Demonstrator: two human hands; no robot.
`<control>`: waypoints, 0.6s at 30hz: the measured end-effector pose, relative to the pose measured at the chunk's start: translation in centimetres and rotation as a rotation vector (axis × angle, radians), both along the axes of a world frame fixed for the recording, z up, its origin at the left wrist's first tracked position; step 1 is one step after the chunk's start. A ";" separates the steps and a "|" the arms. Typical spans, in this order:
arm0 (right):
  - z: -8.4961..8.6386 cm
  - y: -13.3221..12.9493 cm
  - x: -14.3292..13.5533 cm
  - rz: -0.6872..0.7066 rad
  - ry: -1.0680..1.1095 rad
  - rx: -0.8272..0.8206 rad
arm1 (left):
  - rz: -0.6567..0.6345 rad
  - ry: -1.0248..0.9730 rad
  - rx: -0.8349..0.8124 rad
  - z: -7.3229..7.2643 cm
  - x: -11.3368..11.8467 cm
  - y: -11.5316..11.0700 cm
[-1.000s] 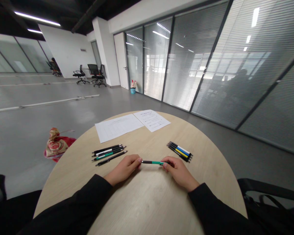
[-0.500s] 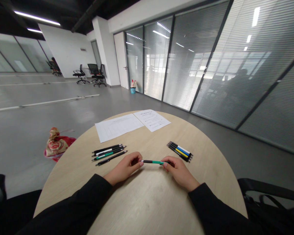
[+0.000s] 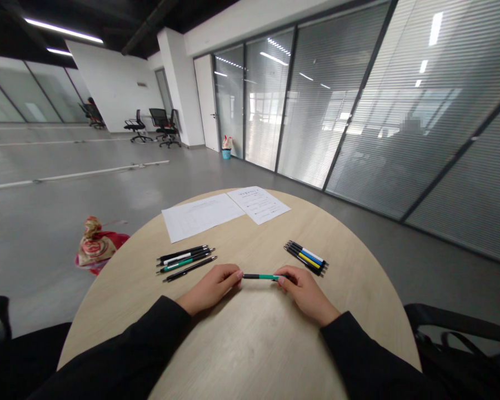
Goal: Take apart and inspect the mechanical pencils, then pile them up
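A black-and-green pen [image 3: 263, 276] lies crosswise between my hands, just above the table. My right hand [image 3: 303, 290] pinches its green end between thumb and fingers. At the black tip, my left hand [image 3: 216, 286] is closed, thumb and fingertips together on the pen's end. Left of that hand lie several pens side by side, among them a green-and-black pen [image 3: 185, 261] and an all-black pen [image 3: 189, 269]. Beyond my right hand is a tight row of pens with white, blue, yellow [image 3: 309, 260] and black barrels.
Two printed sheets, a left one [image 3: 202, 216] and a right one [image 3: 259, 204], lie at the far side of the round wooden table [image 3: 250, 350]. A patterned cloth bundle [image 3: 95, 244] is beyond the left edge. Black chairs stand close on both sides.
The fingers of my left hand have straightened and drawn together at the pen's tip. The right hand and the pen have hardly moved.
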State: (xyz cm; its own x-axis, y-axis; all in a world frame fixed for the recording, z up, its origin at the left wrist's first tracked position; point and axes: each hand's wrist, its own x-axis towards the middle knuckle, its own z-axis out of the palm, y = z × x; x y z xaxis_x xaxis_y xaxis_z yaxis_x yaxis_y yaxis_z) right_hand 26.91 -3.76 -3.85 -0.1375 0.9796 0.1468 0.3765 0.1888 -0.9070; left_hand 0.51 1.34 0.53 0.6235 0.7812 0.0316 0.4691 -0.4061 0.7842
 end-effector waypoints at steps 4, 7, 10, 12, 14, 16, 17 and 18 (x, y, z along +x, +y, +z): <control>0.1 0.1 0.0 0.002 -0.003 0.007 | 0.015 0.004 0.008 0.2 0.0 -0.1; 0.2 0.1 -0.1 0.000 -0.004 0.000 | 0.040 -0.005 0.040 0.3 0.0 -0.2; 0.2 0.0 -0.1 0.000 0.006 -0.005 | 0.057 -0.005 0.056 0.3 0.0 -0.2; 0.2 0.0 -0.1 0.005 0.007 -0.002 | 0.050 -0.010 0.056 0.4 0.0 -0.3; 0.3 0.0 -0.1 0.009 0.007 -0.001 | 0.020 -0.017 0.042 0.4 0.1 -0.3; 0.3 0.0 -0.1 0.007 0.005 0.002 | -0.002 -0.015 0.019 0.4 0.1 -0.3; 0.3 0.0 -0.1 0.007 0.004 0.004 | -0.004 -0.008 0.006 0.4 0.1 -0.4; 0.2 0.0 0.0 0.007 0.001 0.005 | -0.001 0.002 -0.006 0.4 0.1 -0.4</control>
